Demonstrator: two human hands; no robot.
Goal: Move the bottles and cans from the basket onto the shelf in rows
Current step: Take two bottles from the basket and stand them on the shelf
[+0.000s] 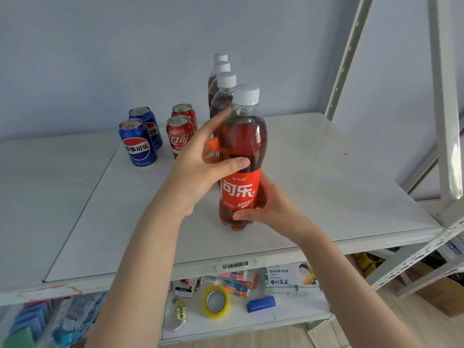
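The step in hand looked to be seating the cola bottle [241, 146] at the front of the row. It would go best with the base set flat and squarely in line with the three bottles [224, 96] behind, label facing the front edge, and both hands letting go only once it stood steady, so the row was not nudged.

The left hand [198, 169] clasped the bottle's upper body, thumb across the front and fingers stretched along the far side. The right hand [271, 209] was wrapped round the bottle near its base.

The bottle stood upright at mid-shelf [326, 184], right of the Pepsi cans [138, 144] and Coca-Cola cans [179, 134]. Whether its base touched the board could not be told.
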